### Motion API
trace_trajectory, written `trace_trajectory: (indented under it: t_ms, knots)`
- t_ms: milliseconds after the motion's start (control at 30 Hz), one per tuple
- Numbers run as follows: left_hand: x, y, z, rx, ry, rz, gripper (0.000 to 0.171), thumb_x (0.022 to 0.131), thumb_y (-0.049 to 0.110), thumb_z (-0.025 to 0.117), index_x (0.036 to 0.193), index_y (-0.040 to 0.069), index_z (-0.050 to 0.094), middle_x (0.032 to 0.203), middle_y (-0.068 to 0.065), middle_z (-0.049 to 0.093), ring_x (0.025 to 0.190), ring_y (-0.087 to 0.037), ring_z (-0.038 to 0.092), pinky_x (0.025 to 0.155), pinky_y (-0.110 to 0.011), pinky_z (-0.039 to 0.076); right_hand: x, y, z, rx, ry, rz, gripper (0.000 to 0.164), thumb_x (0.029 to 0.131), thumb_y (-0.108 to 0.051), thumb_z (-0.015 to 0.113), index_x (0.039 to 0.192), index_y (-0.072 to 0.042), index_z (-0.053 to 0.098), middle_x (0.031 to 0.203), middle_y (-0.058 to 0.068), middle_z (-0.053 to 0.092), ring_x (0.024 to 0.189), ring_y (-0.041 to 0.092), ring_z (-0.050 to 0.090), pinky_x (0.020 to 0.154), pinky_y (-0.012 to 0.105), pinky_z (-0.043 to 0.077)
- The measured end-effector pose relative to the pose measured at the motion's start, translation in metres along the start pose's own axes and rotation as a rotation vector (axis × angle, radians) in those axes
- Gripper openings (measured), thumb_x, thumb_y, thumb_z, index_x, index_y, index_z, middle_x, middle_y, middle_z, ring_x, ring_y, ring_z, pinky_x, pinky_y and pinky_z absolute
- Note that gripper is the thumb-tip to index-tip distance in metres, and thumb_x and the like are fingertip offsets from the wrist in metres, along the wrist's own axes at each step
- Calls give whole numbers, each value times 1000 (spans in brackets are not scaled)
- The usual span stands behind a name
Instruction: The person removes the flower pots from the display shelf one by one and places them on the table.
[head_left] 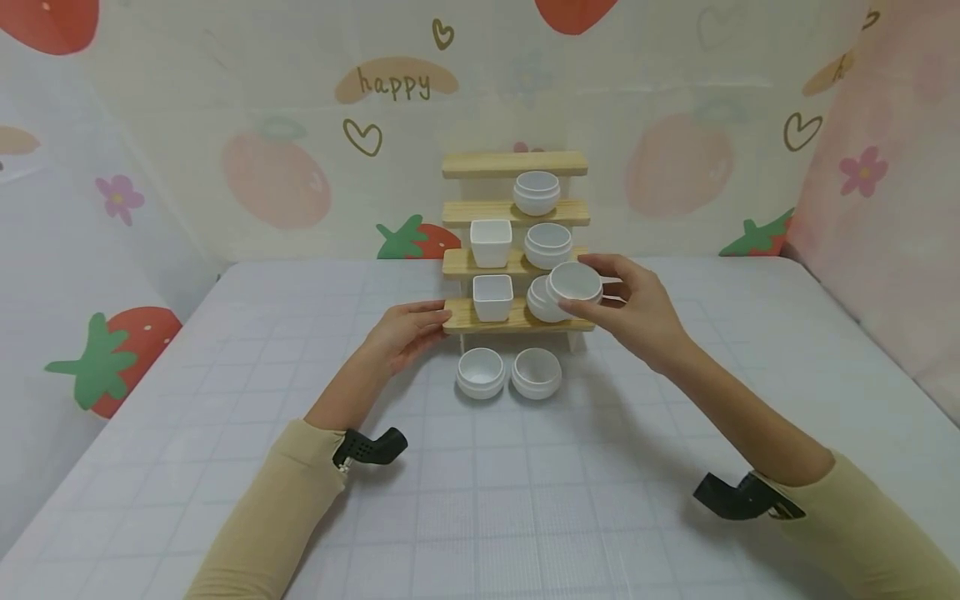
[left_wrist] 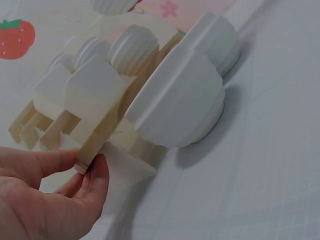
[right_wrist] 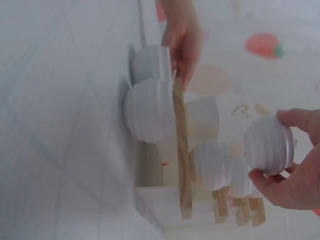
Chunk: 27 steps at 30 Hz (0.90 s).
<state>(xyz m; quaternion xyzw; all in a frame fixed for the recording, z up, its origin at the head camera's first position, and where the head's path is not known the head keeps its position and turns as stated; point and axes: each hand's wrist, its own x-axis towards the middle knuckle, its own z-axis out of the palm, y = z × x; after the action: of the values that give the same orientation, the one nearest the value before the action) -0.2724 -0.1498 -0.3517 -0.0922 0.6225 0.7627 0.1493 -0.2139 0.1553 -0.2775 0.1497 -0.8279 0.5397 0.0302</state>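
Observation:
My right hand (head_left: pixel 637 308) pinches a round white bowl (head_left: pixel 575 283) by its sides, thumb at the front. In the right wrist view this bowl (right_wrist: pixel 267 145) is held off the boards. It partly covers another round bowl (head_left: pixel 543 302) on the lowest board in the head view. With thumb and fingers, my left hand (head_left: pixel 405 333) grips the left end of that wooden board (left_wrist: pixel 110 125), part of a stepped shelf. Two square white bowls (head_left: pixel 492 298) stand on the lower two boards, at left. Further round bowls (head_left: pixel 548 246) stand on the right side of the upper steps.
Two round white bowls (head_left: pixel 481 372) sit side by side on the table just before the shelf. The top board (head_left: pixel 514 164) is close to the patterned backdrop (head_left: pixel 300 100). A pale checked cloth covers the table (head_left: pixel 480 500).

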Motion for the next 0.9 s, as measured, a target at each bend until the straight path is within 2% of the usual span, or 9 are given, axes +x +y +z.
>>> trace_trajectory:
  t_ms: [233,467,900]
  knots:
    - [-1,0,0,-2,8,-6,54,108,1,55,159,-7,38,163,-24,41,147,-31,46,122,-38,40,-4,6,-2,8,-8,26,67,94,-12,81,153,-2,51,147,17,56,119,30,64,83,12,56]
    - [-1,0,0,4,-2,1,54,109,1,54,159,-7,37,163,-24,41,146,-31,46,122,-38,40,-8,14,-4,20,-4,29,67,93,-11,81,152,0,52,147,18,57,115,24,65,85,13,57]
    - [0,-1,0,2,-5,5,54,109,1,54,159,-8,36,163,-25,39,145,-30,47,122,-38,40,-16,30,-6,-7,-33,78,67,95,-15,81,153,-1,50,149,19,56,125,35,63,86,12,55]
